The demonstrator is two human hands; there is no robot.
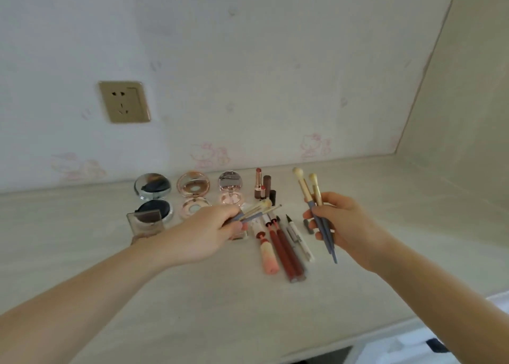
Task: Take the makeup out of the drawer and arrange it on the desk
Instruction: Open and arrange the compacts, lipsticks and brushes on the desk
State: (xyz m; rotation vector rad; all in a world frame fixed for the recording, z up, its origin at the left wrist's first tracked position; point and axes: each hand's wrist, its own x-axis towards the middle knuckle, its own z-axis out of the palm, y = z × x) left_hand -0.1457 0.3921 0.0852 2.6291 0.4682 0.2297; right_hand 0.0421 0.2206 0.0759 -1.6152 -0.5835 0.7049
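Note:
My left hand (pixel 209 234) grips several small blue-handled makeup brushes (pixel 259 210), tips pointing right over the desk. Two longer blue-handled brushes (pixel 308 195) with cream heads stand upright in my right hand (pixel 344 223). On the pale desk (pixel 192 294) three open compacts line the back: a black one (pixel 153 195), a rose-gold one (pixel 193 195) and a pink one (pixel 230 191). Lipsticks (pixel 261 184) stand to their right. Lip glosses, a pink brush and a liner pen (pixel 283 248) lie between my hands. The drawer is out of view.
A clear square case (pixel 144 223) sits at the left of the row, partly behind my left wrist. A wall socket (pixel 124 101) is on the back wall. A side panel (pixel 454 101) closes the desk on the right. The desk's front edge runs at lower right.

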